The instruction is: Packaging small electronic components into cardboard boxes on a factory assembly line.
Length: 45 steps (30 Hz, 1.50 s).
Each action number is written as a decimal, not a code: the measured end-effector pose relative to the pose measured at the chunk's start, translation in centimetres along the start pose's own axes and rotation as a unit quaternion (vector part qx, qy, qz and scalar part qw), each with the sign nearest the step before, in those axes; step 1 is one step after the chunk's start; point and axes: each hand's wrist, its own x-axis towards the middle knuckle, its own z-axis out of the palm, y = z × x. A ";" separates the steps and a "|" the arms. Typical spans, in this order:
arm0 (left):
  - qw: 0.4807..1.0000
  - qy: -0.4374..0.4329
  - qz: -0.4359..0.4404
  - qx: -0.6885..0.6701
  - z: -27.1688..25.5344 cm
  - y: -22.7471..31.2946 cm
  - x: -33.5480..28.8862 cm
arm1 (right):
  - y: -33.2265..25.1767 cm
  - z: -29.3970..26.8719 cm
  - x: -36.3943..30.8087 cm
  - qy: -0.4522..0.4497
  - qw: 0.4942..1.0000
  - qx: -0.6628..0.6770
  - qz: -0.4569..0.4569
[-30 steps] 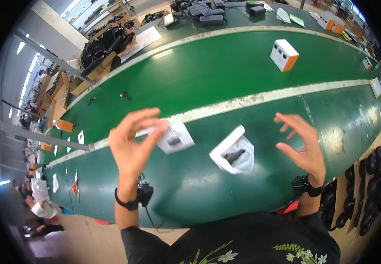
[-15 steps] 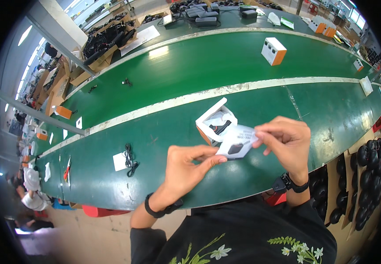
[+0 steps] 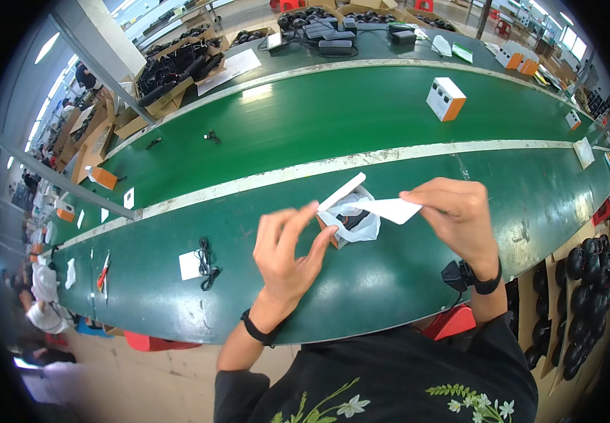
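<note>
Box (image 3: 342, 192) sits with its flap up on the near half of the table (image 3: 417, 296), roughly mid-scene from the head camera, and there's a whitish plastic bag (image 3: 370, 230) bulging out of it with something dark (image 3: 351, 220) tucked inside. Person's right hand (image 3: 461, 215) has a pretty clear pinch grip going: thumb and fingers closed on one corner of a white sheet (image 3: 398, 210), which hangs over the box's right side. Left hand (image 3: 285, 252) is at the box's left edge, thumb and fingers apart; honestly can't tell if that grip has hold of the box or is just touching it.

Off to the left on the same table there's a black cable (image 3: 207, 264) lying partly over a white card (image 3: 189, 265), then some red-handled scissors (image 3: 102, 277) farther left. Across the pale strip (image 3: 276, 175), on the far side, a green belt (image 3: 305, 113) carries a white-and-orange carton (image 3: 446, 99) toward the right and a couple of small dark cords (image 3: 211, 136) toward the left. Way at the back it's a pile of black adapters (image 3: 336, 46), and over on the right edge, stacks of rounded black things (image 3: 587, 303).
</note>
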 end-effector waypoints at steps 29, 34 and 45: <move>0.959 -0.124 -0.221 -0.123 0.9 -8.4 0.4 | 0.3 10.2 2.3 -0.082 0.952 -0.245 -0.165; 0.957 -0.145 -0.221 -0.120 0.3 -8.6 0.6 | 0.8 11.0 2.3 -0.132 0.950 -0.241 -0.150; 0.958 -0.124 -0.217 -0.142 0.1 -8.5 0.3 | -0.8 12.2 4.0 -0.162 0.953 -0.226 -0.120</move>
